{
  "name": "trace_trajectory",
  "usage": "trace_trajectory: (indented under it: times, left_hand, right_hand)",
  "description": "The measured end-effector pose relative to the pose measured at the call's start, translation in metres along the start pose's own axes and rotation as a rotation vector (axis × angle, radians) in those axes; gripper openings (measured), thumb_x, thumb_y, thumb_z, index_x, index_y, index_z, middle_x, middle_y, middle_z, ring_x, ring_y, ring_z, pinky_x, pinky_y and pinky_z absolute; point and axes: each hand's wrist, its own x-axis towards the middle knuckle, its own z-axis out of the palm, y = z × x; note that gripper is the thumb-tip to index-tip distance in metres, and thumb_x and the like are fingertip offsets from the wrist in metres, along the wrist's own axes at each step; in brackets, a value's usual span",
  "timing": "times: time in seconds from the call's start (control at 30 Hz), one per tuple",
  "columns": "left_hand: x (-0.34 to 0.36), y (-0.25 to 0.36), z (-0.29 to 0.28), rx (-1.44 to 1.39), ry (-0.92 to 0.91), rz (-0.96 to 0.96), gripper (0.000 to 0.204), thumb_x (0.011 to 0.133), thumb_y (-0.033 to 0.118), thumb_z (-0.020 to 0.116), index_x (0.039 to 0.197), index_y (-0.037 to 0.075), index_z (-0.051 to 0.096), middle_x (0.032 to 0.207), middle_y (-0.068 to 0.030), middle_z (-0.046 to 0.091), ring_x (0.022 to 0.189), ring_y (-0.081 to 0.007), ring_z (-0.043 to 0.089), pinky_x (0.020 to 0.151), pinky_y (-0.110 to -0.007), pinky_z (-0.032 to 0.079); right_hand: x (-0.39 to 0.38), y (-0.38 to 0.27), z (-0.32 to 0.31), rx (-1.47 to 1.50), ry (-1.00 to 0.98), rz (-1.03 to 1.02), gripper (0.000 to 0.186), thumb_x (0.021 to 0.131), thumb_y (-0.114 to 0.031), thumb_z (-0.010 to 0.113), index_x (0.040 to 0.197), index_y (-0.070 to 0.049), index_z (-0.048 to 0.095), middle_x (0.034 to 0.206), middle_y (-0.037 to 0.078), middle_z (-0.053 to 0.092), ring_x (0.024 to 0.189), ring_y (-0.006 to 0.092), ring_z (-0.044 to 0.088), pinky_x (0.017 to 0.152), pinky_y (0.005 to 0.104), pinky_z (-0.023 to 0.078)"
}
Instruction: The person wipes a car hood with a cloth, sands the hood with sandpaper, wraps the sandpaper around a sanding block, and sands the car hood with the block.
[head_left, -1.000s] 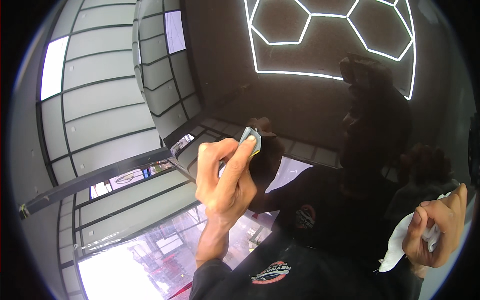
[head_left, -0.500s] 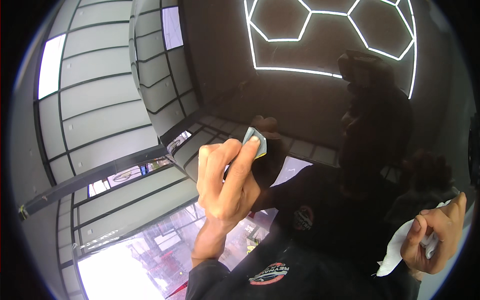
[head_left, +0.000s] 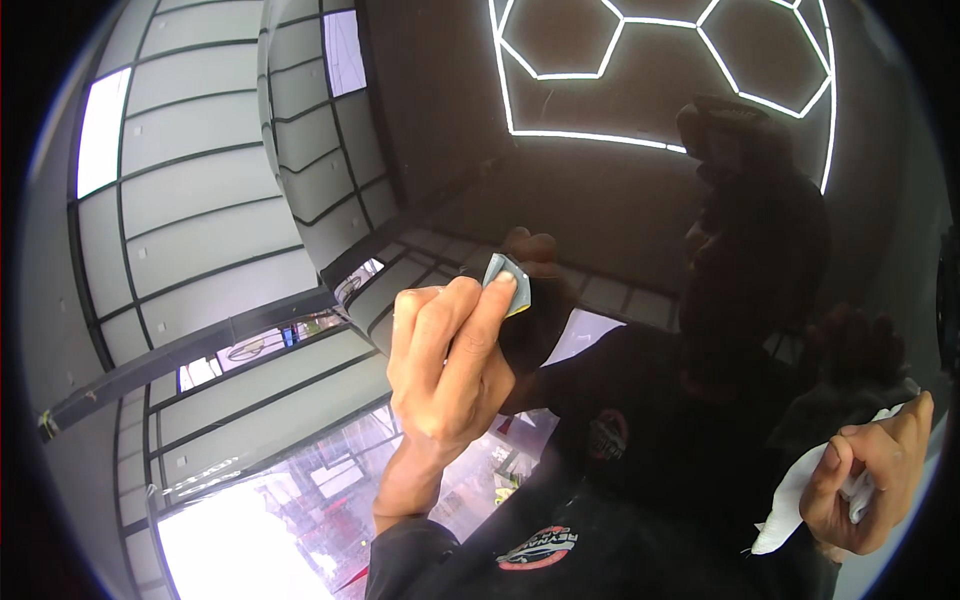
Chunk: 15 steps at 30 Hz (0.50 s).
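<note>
My left hand (head_left: 448, 350) pinches a small folded grey sheet (head_left: 520, 292), which looks like sandpaper with a yellow lower edge. Its thumb presses on the sheet, against or just over a glossy dark panel (head_left: 590, 185); whether they touch I cannot tell. Dark reflections of the fingers show beside it. Over at the right, my right hand (head_left: 872, 478) is closed round a crumpled white cloth (head_left: 787, 505), part of which hangs below the fingers. The panel's surface mirrors a person in dark clothes and a cap.
Mirrored in the panel are bright hexagonal light strips (head_left: 590, 137) at the top and a pale gridded ceiling at the left. A dark strip (head_left: 230, 330) crosses the left side. Bright glare (head_left: 230, 540) covers the lower left.
My left hand has shifted very slightly left with the grey sheet still pinched. My right hand and the cloth stay almost where they were.
</note>
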Motion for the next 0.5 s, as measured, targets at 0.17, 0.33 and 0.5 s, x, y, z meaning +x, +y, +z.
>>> trace_trajectory:
  times: [0.17,0.33,0.5]
  left_hand:
    - [-0.008,0.000,-0.001,0.000,0.018,-0.003,0.051,0.049,-0.019,0.062,0.099,-0.008,0.071,0.089,-0.0139,0.061,0.073,-0.0273,0.057,0.063,-0.035,0.049]
    - [-0.002,0.002,0.002,-0.004,0.027,-0.003,0.051,0.048,-0.019,0.063,0.097,-0.007,0.071,0.088,-0.0131,0.061,0.072,-0.0273,0.056,0.062,-0.035,0.049]
    - [0.006,0.000,0.003,-0.005,0.024,0.011,0.051,0.049,-0.018,0.063,0.098,-0.007,0.072,0.087,-0.0132,0.061,0.071,-0.0269,0.056,0.062,-0.034,0.049]
  right_hand:
    - [-0.002,0.001,-0.002,-0.002,-0.008,-0.007,0.005,0.080,0.005,0.062,0.083,0.004,0.059,0.062,0.008,0.047,0.060,0.0198,0.039,0.061,0.0362,0.028]
    - [0.003,-0.002,-0.012,-0.021,-0.076,0.043,0.005,0.081,0.004,0.063,0.084,0.004,0.059,0.062,0.008,0.047,0.059,0.0198,0.039,0.064,0.0378,0.032]
    - [0.002,-0.004,-0.013,-0.012,-0.149,0.079,0.005,0.081,0.004,0.063,0.085,0.004,0.060,0.062,0.008,0.047,0.060,0.0201,0.039,0.068,0.0390,0.035]
